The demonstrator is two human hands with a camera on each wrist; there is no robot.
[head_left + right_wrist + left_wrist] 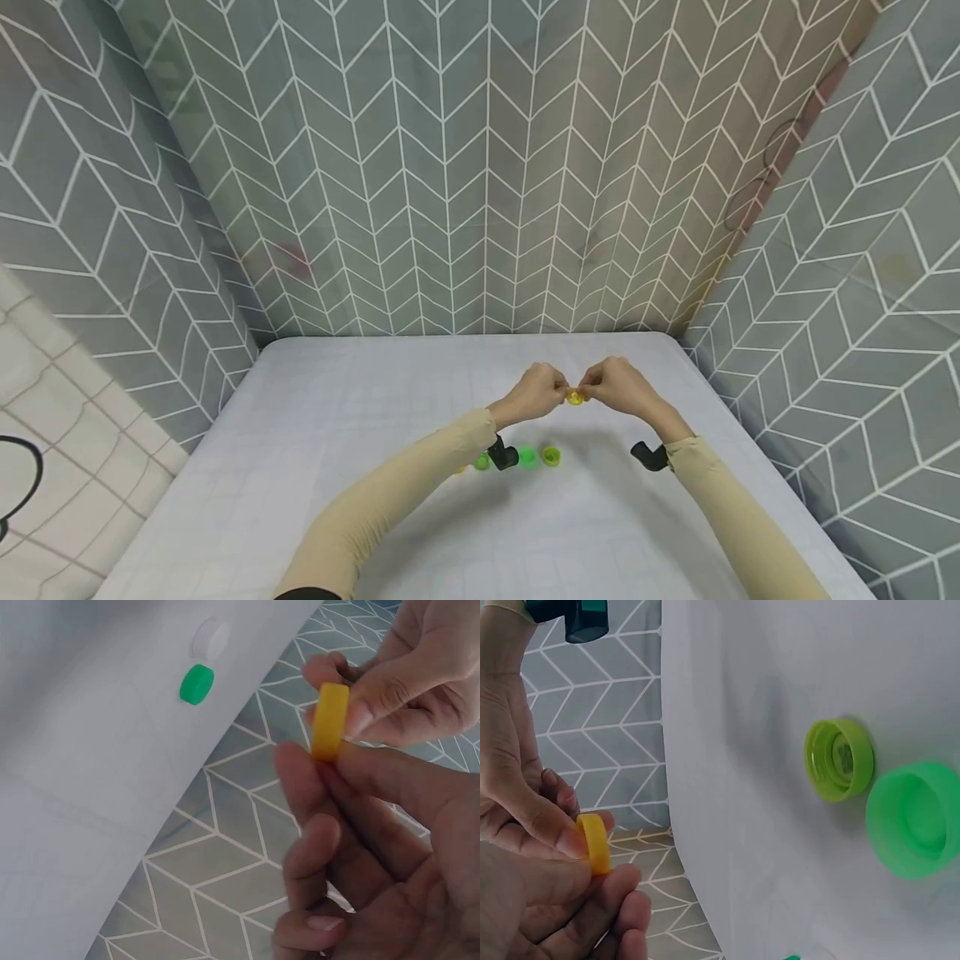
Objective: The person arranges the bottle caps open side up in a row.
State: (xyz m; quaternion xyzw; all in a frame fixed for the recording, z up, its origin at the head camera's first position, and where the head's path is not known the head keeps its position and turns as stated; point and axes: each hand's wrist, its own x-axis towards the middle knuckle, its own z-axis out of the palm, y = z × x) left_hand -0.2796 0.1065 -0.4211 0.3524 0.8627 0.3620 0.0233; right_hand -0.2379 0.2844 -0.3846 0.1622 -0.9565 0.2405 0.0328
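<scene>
A small yellow bottle cap is held up above the far right part of the table. My left hand pinches one side of it between thumb and fingers, and my right hand pinches the opposite side. Both wrist views show the yellow cap on edge, its rim between the two thumbs. Below on the table, a yellow-green cap lies with its hollow side up. Beside it sits a larger bright green cap, also hollow side up.
Partly behind the left wrist camera and sleeve lie another green cap and a bit of yellow. The right wrist view shows a dark green cap beside a white cap. Patterned curtains border the white table.
</scene>
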